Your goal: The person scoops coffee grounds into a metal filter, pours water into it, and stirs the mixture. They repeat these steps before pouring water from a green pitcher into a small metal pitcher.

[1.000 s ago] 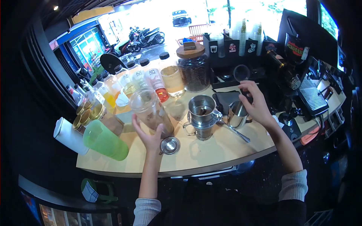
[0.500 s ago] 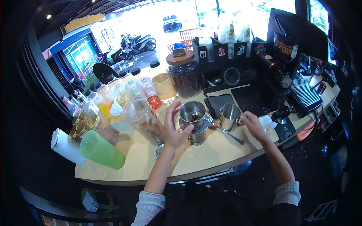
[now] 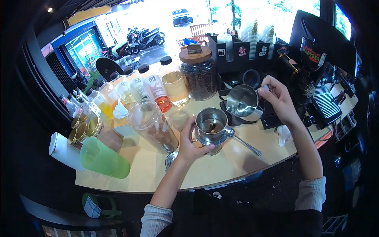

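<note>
My left hand (image 3: 190, 142) grips the metal filter cup (image 3: 211, 125) that stands on the wooden counter (image 3: 221, 166) at the middle. Inside the cup lies a dark clump. My right hand (image 3: 279, 98) holds a steel pitcher (image 3: 242, 102) by its handle, lifted off the counter and tipped with its mouth toward the filter cup. A long spoon (image 3: 242, 140) lies on the counter just right of the cup. A round metal lid (image 3: 171, 158) rests beside my left wrist.
A clear plastic jar (image 3: 152, 125) leans left of the cup. Syrup bottles (image 3: 156, 89) and a coffee bean jar (image 3: 199, 73) line the back. A green tumbler (image 3: 103, 158) and white canister (image 3: 63, 147) lie at left. A grinder (image 3: 308, 59) and drip tray (image 3: 327, 103) stand at right.
My right hand has lifted the steel pitcher off the counter and tilted it toward the filter cup. My left hand has closed around the filter cup.
</note>
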Demonstrator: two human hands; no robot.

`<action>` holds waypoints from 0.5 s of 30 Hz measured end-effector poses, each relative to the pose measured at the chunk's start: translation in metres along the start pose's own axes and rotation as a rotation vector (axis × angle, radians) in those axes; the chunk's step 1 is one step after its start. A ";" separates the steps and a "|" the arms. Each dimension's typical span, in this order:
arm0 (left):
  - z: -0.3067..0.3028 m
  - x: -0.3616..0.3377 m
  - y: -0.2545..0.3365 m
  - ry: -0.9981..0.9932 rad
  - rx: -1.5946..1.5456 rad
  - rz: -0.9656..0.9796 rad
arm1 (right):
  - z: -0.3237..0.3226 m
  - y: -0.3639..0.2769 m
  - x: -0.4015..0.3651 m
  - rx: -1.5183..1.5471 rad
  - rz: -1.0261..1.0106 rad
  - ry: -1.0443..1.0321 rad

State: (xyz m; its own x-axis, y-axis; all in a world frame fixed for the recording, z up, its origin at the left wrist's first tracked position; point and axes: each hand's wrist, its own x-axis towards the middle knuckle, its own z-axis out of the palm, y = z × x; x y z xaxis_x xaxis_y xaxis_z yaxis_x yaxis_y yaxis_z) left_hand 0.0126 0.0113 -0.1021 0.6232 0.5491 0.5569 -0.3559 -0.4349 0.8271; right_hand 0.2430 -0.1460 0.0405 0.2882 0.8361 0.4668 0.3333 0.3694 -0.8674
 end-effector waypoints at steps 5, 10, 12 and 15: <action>0.002 0.002 -0.001 0.032 -0.008 0.030 | 0.020 -0.020 0.025 -0.045 -0.034 -0.099; 0.002 0.003 -0.004 0.050 0.002 0.056 | 0.027 -0.028 0.040 -0.253 -0.086 -0.177; -0.001 0.003 -0.007 0.022 0.024 0.043 | 0.031 -0.029 0.044 -0.336 -0.176 -0.193; -0.002 0.003 -0.007 -0.006 0.039 0.026 | 0.036 -0.035 0.045 -0.317 -0.157 -0.241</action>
State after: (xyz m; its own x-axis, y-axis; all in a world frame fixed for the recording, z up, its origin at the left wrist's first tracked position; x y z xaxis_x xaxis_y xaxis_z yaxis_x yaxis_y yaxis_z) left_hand 0.0154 0.0175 -0.1060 0.6180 0.5330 0.5779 -0.3451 -0.4765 0.8086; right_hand 0.2115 -0.1065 0.0857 0.0066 0.8646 0.5025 0.6264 0.3881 -0.6760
